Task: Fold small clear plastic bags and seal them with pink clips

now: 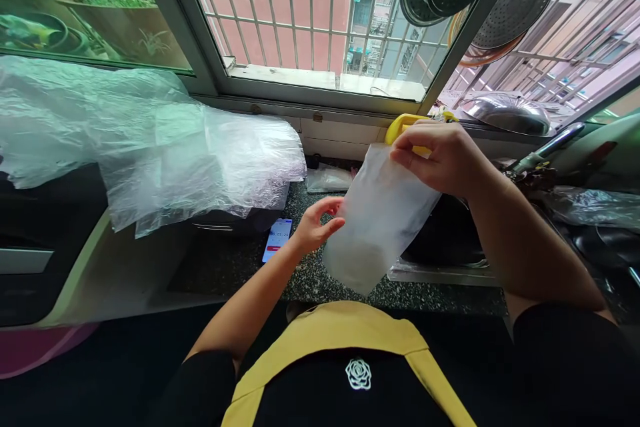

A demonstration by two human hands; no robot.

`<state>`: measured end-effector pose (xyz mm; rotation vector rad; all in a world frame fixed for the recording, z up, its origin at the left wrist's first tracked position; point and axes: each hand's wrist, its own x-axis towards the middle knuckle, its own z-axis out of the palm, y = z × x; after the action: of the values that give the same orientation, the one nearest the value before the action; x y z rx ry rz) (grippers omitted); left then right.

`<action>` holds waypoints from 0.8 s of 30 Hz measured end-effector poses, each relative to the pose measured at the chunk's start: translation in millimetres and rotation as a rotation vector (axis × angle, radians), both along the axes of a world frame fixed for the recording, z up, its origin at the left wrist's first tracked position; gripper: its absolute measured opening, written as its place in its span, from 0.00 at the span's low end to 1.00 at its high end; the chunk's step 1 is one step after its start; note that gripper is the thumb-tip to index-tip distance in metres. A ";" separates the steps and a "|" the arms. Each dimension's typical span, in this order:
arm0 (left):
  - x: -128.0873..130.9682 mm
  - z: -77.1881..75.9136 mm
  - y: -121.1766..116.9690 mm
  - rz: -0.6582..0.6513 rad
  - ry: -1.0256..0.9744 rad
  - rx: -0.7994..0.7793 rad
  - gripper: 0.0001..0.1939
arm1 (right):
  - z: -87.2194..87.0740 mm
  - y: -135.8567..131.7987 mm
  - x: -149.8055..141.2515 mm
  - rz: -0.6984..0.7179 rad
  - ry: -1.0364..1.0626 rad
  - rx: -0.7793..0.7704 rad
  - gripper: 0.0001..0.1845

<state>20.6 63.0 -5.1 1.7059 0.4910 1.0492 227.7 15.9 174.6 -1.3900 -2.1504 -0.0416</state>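
Observation:
My right hand [437,155] pinches the top edge of a translucent whitish plastic bag [380,207], which hangs tilted above the speckled counter [310,280]. Something pale and rounded shows faintly through the bag's lower end; its kind cannot be made out. At the bag's left edge is my left hand [320,221], thumb and fingers curved and apart with nothing between them. Whether its fingertips touch the bag is unclear. Behind the right hand is a yellow object [399,127], partly hidden. A phone [278,239] with a timer on its screen lies left of my left hand.
Clear plastic sheeting [200,153] drapes over dark appliances at the left. A small clear packet [329,179] lies near the back wall. Right of the bag is a dark sink or pan area [445,237]. Pans and a colander [517,3] hang by the barred window.

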 end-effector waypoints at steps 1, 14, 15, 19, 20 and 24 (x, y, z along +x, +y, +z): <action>3.6 12.6 2.2 0.021 -0.030 0.038 0.25 | -1.1 0.1 -1.7 0.006 -0.002 -0.004 0.10; 34.8 75.0 -0.5 0.092 -0.191 0.054 0.14 | -6.1 -3.3 -6.0 0.049 0.016 -0.088 0.14; 34.6 74.7 -1.1 0.085 -0.184 0.050 0.15 | -6.6 -2.2 -8.2 0.049 0.017 -0.083 0.14; 32.2 63.5 0.5 0.071 -0.136 0.026 0.17 | -9.4 3.9 -14.9 0.047 0.034 -0.052 0.10; 31.1 57.7 1.5 0.067 -0.113 0.024 0.18 | -9.9 5.4 -15.5 0.043 0.042 -0.042 0.10; 25.1 35.0 3.4 0.057 -0.017 0.012 0.19 | -9.3 9.9 -14.7 0.010 0.049 -0.054 0.10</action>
<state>45.7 66.4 29.9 1.7005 0.5265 1.1083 213.0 25.8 165.3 -1.3959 -2.1326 0.0549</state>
